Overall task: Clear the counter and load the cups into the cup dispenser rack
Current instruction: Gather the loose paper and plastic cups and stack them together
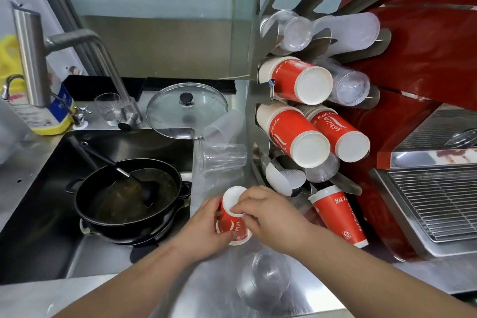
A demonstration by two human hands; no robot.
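From the head camera, both hands work one red paper cup (233, 219) low over the steel counter (206, 292), just left of the cup dispenser rack (258, 100). The left hand (204, 230) wraps its wall; the right hand (268, 217) pinches the white rim. The cup looks light and thin-walled, easy to crush, so a gentle hold round the mid-wall seems safest. Another red cup (340, 217) leans beside the rack's foot, and clear plastic cups (265, 276) lie on the counter, probably slippery and prone to roll.
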